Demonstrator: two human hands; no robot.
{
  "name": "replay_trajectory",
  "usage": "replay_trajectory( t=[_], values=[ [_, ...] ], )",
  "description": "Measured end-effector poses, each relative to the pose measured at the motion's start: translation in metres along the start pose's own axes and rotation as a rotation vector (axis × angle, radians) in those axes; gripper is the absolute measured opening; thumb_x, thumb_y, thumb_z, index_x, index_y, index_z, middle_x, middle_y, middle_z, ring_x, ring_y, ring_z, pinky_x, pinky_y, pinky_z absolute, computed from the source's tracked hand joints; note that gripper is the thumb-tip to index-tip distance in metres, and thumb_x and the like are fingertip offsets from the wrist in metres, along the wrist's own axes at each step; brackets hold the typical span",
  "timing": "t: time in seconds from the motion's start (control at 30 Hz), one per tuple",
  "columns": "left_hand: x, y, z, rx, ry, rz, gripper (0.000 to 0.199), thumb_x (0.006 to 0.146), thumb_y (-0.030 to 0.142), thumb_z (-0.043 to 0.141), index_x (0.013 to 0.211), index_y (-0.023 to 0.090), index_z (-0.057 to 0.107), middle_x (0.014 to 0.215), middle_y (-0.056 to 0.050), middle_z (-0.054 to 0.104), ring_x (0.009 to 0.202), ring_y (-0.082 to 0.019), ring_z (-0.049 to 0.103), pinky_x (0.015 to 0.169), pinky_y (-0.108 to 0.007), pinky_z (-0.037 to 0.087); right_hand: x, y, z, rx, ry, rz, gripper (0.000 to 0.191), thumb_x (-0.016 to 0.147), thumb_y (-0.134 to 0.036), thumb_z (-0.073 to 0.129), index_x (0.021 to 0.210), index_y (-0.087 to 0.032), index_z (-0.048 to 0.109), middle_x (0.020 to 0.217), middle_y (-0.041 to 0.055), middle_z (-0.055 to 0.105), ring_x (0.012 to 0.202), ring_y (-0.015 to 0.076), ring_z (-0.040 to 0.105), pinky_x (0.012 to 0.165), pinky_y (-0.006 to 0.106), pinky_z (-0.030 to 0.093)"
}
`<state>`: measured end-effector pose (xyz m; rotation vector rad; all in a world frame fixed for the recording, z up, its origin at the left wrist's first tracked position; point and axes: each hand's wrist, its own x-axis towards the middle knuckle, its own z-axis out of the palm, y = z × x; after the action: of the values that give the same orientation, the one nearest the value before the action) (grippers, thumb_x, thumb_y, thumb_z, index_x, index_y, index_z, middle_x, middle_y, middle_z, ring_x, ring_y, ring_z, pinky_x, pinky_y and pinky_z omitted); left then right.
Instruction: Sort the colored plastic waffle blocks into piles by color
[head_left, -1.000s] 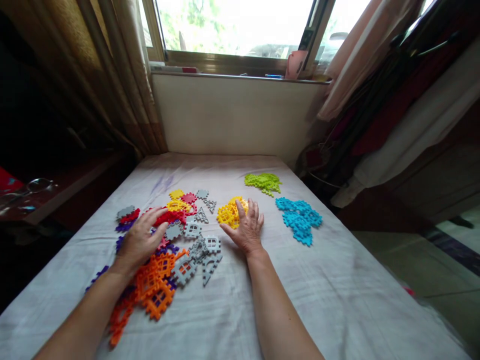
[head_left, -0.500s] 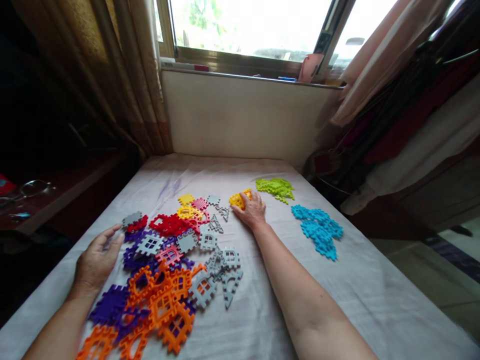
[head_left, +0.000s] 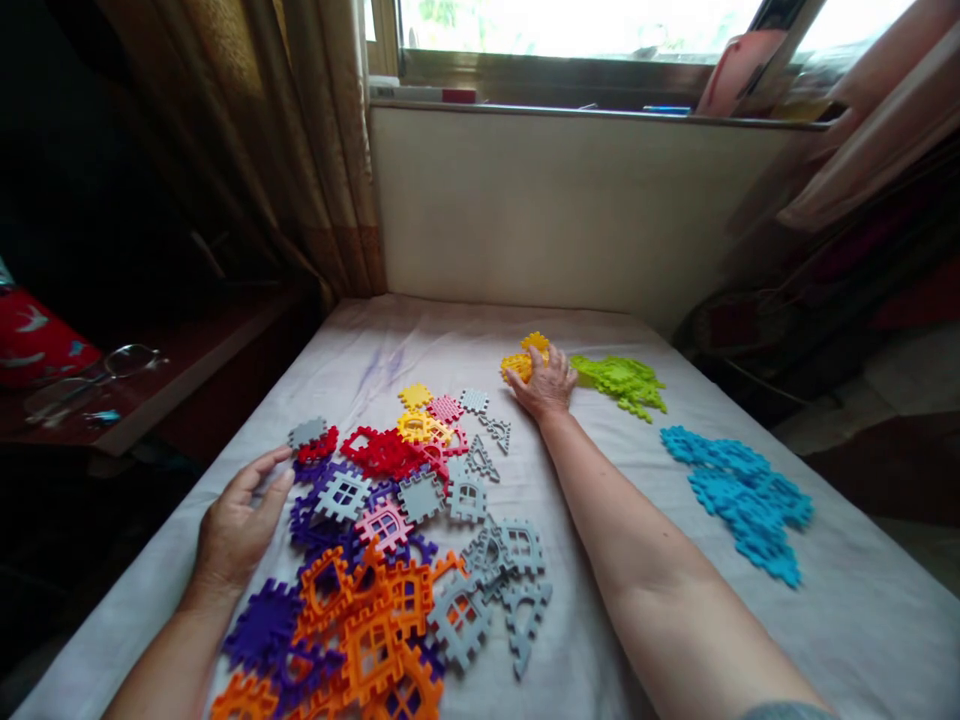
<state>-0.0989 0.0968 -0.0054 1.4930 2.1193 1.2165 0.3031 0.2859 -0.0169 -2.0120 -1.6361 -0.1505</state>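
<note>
Yellow pieces (head_left: 517, 367) lie at the far middle of the cloth-covered surface, under the fingers of my right hand (head_left: 547, 382), which is spread over them. My left hand (head_left: 244, 515) is at the left edge of the mixed pile, fingers apart, its fingertips near a grey piece (head_left: 307, 432). That pile holds orange pieces (head_left: 373, 650), purple pieces (head_left: 262, 625), red pieces (head_left: 382, 452), pink pieces (head_left: 384, 525) and grey pieces (head_left: 459, 622). A few yellow pieces (head_left: 415, 396) lie at its far end.
A green heap (head_left: 619, 382) lies right of my right hand, and a blue heap (head_left: 742, 495) is nearer on the right. Glasses (head_left: 135, 362) rest on a dark side table (head_left: 150, 400). A curtain and wall stand behind.
The view has shifted, so the scene sits further right and down at the window. My right hand has moved farther away with yellow pieces, and one yellow piece now shows beyond its fingers.
</note>
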Motion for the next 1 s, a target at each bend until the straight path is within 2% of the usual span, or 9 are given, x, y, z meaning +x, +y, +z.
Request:
replay_trajectory(
  t=[0.13,0.23,0.33,0.43,0.53,0.7,0.77,0.9,1.0],
  values=[
    [0.0,0.003,0.0,-0.008,0.005,0.047,0.046,0.079,0.055,0.053,0.111,0.025,0.067,0.123,-0.005,0.071,0.12,-0.028,0.062,0.113,-0.044,0.043,-0.02,-0.005,-0.011,0.093,0.046,-0.087,0.045,0.088,-0.038,0.055,0.128,-0.021,0.064,0.147,0.0136,0.051,0.138,0.031,0.039,0.112,0.052,0.027],
    [0.0,0.007,0.0,-0.003,-0.001,0.091,0.042,0.08,0.054,0.052,0.106,0.025,0.068,0.123,-0.005,0.07,0.12,-0.027,0.062,0.113,-0.041,0.043,-0.042,-0.021,-0.023,0.224,-0.061,-0.206,0.031,0.089,-0.027,0.053,0.111,-0.02,0.073,0.13,0.0099,0.066,0.123,0.0236,0.055,0.109,0.04,0.037],
    [0.0,0.009,0.0,-0.001,0.0,0.11,0.04,0.08,0.054,0.051,0.101,0.024,0.068,0.124,-0.006,0.07,0.12,-0.027,0.062,0.111,-0.042,0.045,-0.065,-0.048,-0.035,0.343,-0.217,-0.317,0.027,0.09,-0.024,0.052,0.103,-0.023,0.076,0.111,0.0051,0.075,0.106,0.0188,0.066,0.099,0.032,0.047],
    [0.0,0.009,0.0,-0.009,0.0,0.121,0.039,0.08,0.054,0.05,0.099,0.024,0.068,0.123,-0.007,0.07,0.12,-0.028,0.062,0.112,-0.043,0.044,-0.082,-0.072,-0.045,0.402,-0.308,-0.399,0.024,0.09,-0.026,0.058,0.105,-0.026,0.076,0.111,0.0025,0.075,0.104,0.0173,0.068,0.096,0.029,0.05],
    [0.001,0.008,0.001,-0.015,-0.002,0.128,0.038,0.081,0.054,0.05,0.098,0.025,0.068,0.122,-0.007,0.07,0.119,-0.028,0.063,0.112,-0.043,0.043,-0.089,-0.077,-0.051,0.389,-0.31,-0.407,0.022,0.088,-0.026,0.062,0.105,-0.026,0.076,0.115,0.0026,0.074,0.108,0.0178,0.067,0.098,0.029,0.049],
    [0.001,0.006,0.002,-0.018,0.002,0.13,0.037,0.081,0.052,0.051,0.097,0.025,0.069,0.122,-0.006,0.07,0.119,-0.027,0.063,0.111,-0.042,0.044,-0.09,-0.062,-0.055,0.339,-0.268,-0.287,0.02,0.09,-0.023,0.059,0.098,-0.026,0.078,0.106,0.0033,0.075,0.1,0.0175,0.068,0.093,0.029,0.051],
    [0.001,0.005,0.003,-0.015,0.003,0.14,0.036,0.081,0.052,0.051,0.097,0.024,0.069,0.122,-0.006,0.07,0.118,-0.027,0.063,0.11,-0.041,0.045,-0.091,-0.063,-0.057,0.345,-0.281,-0.34,0.02,0.091,-0.026,0.06,0.101,-0.026,0.077,0.108,0.0039,0.074,0.102,0.0178,0.067,0.095,0.03,0.05],
    [0.003,0.0,0.006,-0.025,0.022,0.176,0.038,0.078,0.053,0.052,0.093,0.023,0.071,0.117,-0.008,0.072,0.114,-0.027,0.065,0.107,-0.042,0.048,-0.095,-0.083,-0.058,0.274,-0.378,-0.511,0.036,0.089,-0.033,0.062,0.124,-0.026,0.069,0.132,0.0081,0.065,0.125,0.0237,0.055,0.108,0.04,0.042],
    [0.004,-0.003,0.007,-0.042,0.022,0.192,0.039,0.078,0.054,0.053,0.093,0.023,0.071,0.117,-0.008,0.073,0.113,-0.027,0.066,0.107,-0.042,0.048,-0.093,-0.102,-0.058,0.158,-0.474,-0.497,0.054,0.088,-0.041,0.063,0.139,-0.025,0.058,0.15,0.013,0.049,0.143,0.0317,0.036,0.114,0.051,0.032]
  ],
)
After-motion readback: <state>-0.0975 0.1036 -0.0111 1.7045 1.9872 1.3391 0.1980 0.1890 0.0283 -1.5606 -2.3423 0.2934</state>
